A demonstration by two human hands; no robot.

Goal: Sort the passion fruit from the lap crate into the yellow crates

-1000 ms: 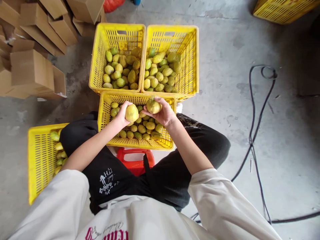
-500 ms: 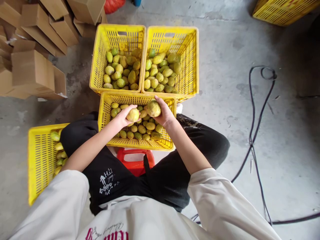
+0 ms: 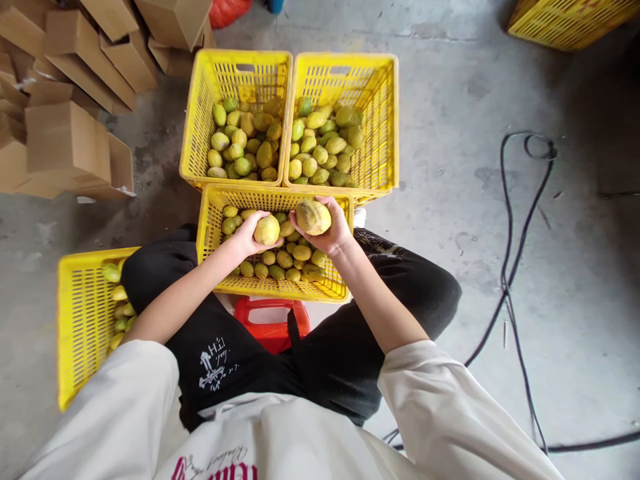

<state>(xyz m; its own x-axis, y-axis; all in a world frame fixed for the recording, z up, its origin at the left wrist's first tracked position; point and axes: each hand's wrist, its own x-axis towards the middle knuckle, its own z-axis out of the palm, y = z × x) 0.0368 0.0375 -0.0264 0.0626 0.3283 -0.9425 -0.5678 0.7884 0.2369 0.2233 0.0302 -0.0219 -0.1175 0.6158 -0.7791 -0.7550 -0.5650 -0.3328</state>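
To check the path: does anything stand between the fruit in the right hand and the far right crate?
Nothing visible. The right hand holds the fruit over the near crate, by its far rim; the far right crate lies just beyond, open-topped.

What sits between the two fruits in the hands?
Head view: just a narrow gap between the left-hand fruit and the right-hand fruit; through it shows loose fruit in the near crate.
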